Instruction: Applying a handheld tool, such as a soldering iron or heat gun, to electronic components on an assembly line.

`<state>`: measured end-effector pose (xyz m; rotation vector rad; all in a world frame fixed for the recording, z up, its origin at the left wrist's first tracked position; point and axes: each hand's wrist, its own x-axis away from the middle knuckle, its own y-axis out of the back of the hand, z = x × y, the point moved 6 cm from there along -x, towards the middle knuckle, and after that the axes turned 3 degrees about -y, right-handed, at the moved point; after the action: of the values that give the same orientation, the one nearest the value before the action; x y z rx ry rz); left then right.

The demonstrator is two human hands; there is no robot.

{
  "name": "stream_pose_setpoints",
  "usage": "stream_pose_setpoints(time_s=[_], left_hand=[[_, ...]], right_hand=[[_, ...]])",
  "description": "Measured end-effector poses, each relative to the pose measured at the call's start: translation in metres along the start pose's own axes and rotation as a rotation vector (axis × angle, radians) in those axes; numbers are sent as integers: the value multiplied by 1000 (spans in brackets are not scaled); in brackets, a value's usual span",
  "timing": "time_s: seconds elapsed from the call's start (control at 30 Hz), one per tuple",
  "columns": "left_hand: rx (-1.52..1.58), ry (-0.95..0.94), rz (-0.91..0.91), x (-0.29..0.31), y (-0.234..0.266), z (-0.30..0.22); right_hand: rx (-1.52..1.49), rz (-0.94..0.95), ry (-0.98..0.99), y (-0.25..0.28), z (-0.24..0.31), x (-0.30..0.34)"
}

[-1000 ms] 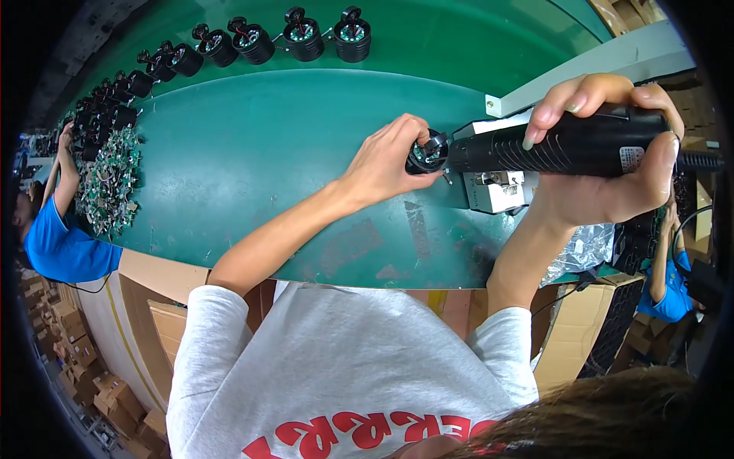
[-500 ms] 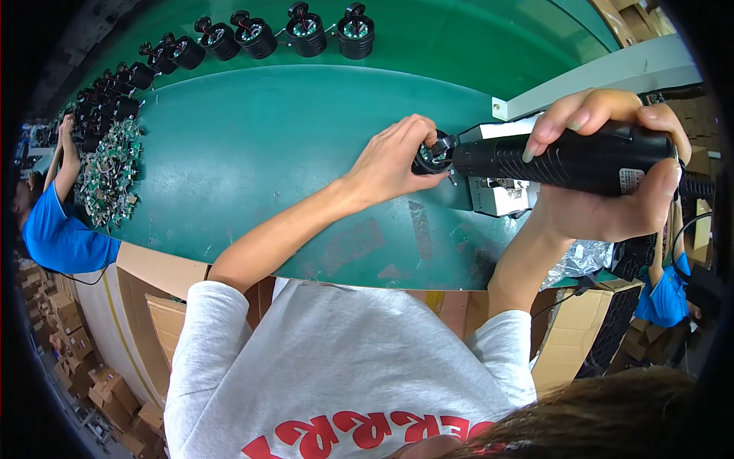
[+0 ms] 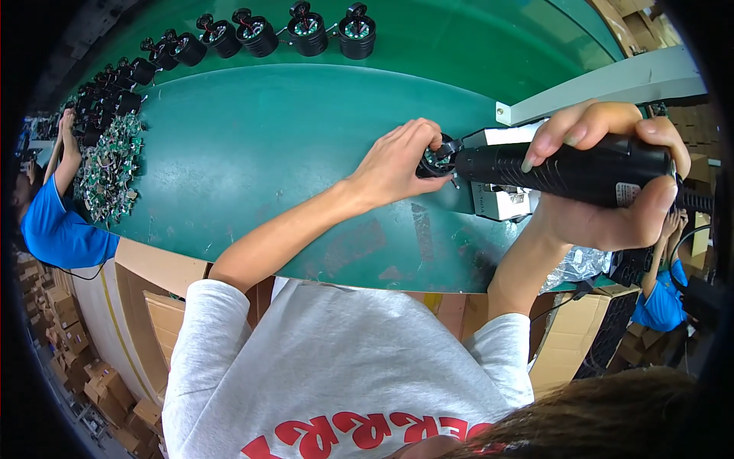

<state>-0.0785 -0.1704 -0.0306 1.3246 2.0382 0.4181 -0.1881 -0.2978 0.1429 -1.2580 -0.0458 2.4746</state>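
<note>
My left hand point(image 3: 396, 164) curls round a black cylindrical housing point(image 3: 436, 162) with a green circuit board inside, steadying it on the green table. In my right hand point(image 3: 600, 218) is a black electric screwdriver point(image 3: 512, 163), held almost level, fingers over the top and thumb beneath. Its front end meets the housing's right side at the opening; the tip itself is hidden there. A white and black box-like fixture point(image 3: 501, 203) stands behind and under the screwdriver, partly covered by it.
A row of similar black housings point(image 3: 357, 37) lines the far edge. Loose circuit boards point(image 3: 111, 168) are heaped at the left. Clear plastic bags point(image 3: 577, 268) lie by my right forearm. A grey metal bar point(image 3: 608, 80) crosses the far right. Blue-sleeved people point(image 3: 65, 226) work on both sides.
The housing and my left hand have shifted very slightly right. The screwdriver's back end has dipped a little; both hands keep their holds.
</note>
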Motion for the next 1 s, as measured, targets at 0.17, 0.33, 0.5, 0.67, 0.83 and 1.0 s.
stream_pose_setpoints(time_s=[0.17,0.33,0.5,0.67,0.83,1.0], left_hand=[[-45,-70,21,-5,-3,-4],[-78,-76,54,-5,-2,-4],[-65,-67,18,-13,3,0],[-191,29,-165,-60,31,37],[-162,168,-298,-86,40,86],[-223,42,-452,-83,44,57]], right_hand=[[-18,76,-2,-15,-1,-3],[-45,89,-15,-13,-13,-5],[7,-64,-3,6,11,-5],[165,-171,-18,42,48,2],[266,-422,-157,45,24,1],[134,-495,-184,34,22,5]])
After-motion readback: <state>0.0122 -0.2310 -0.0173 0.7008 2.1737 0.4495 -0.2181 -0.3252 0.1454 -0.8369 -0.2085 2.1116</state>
